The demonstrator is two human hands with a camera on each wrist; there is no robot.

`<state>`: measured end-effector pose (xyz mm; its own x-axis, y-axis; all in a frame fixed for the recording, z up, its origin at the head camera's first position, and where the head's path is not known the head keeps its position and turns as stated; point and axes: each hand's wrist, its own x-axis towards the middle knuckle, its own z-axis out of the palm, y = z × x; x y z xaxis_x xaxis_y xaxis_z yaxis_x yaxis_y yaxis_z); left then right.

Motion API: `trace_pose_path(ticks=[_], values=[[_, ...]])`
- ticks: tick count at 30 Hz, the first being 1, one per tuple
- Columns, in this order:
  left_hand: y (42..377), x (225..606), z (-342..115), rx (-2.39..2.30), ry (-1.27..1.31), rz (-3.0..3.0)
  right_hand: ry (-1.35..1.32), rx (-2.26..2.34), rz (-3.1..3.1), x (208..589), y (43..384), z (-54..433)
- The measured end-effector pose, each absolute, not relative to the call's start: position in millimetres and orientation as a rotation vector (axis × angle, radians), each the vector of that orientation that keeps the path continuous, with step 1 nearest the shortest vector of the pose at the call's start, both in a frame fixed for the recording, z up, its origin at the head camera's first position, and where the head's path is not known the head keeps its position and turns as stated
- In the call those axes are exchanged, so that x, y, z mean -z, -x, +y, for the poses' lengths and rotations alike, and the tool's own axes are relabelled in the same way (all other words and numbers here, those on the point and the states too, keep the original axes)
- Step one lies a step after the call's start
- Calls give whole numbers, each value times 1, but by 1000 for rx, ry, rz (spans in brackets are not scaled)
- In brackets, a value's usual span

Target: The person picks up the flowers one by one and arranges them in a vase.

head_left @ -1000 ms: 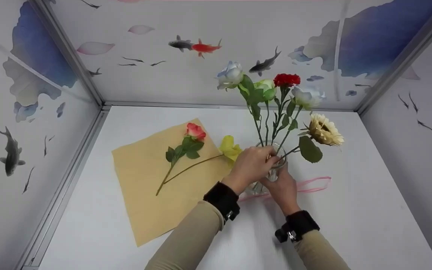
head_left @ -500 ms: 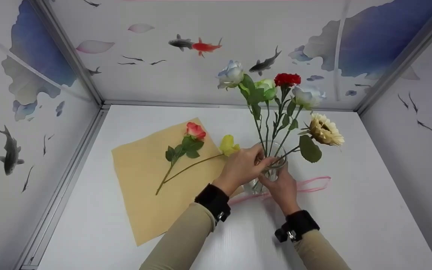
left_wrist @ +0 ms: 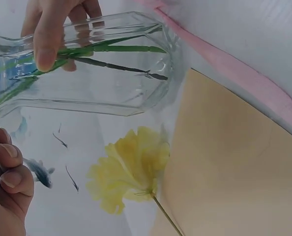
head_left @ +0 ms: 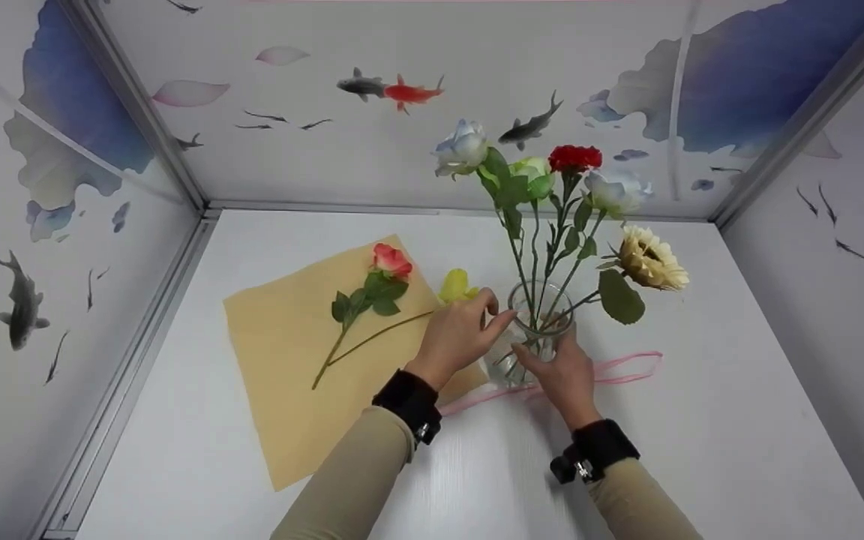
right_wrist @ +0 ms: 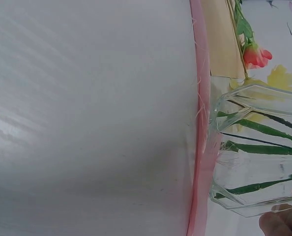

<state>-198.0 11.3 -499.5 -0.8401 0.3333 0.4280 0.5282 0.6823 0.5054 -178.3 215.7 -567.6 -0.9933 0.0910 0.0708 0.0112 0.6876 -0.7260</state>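
Observation:
A clear glass vase (left_wrist: 97, 86) stands upright, with several flower stems inside. My right hand (head_left: 567, 376) grips its side, thumb in front and fingers behind in the left wrist view. My left hand (head_left: 458, 335) is just left of the rim, fingers loosely bent and holding nothing. Rising from the vase are a pale blue rose (head_left: 460, 149), a greenish rose (head_left: 529, 172), a red carnation (head_left: 574, 159), a bluish-white rose (head_left: 616, 195) and a cream sunflower (head_left: 651, 260) leaning right. Beyond my left hand, a yellow flower (left_wrist: 131, 167) lies with its head past the paper's edge.
Brown wrapping paper (head_left: 282, 375) lies flat on the white table (head_left: 717, 435), left of the vase. On it rests a coral-pink rose (head_left: 391, 261) with its stem crossing the yellow flower's. A pink ribbon (right_wrist: 201, 128) runs along the near side of the vase base.
My left hand has come off the stems at the vase mouth and moved left, its fingers loosening. My right hand stays on the vase, and the flowers keep their places.

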Motion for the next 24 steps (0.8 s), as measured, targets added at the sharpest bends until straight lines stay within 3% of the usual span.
trace_pose_path(ticks=[24], values=[[208, 528, -17, 861, 441, -2749, 91, -1258, -2762, 567, 177, 215]])
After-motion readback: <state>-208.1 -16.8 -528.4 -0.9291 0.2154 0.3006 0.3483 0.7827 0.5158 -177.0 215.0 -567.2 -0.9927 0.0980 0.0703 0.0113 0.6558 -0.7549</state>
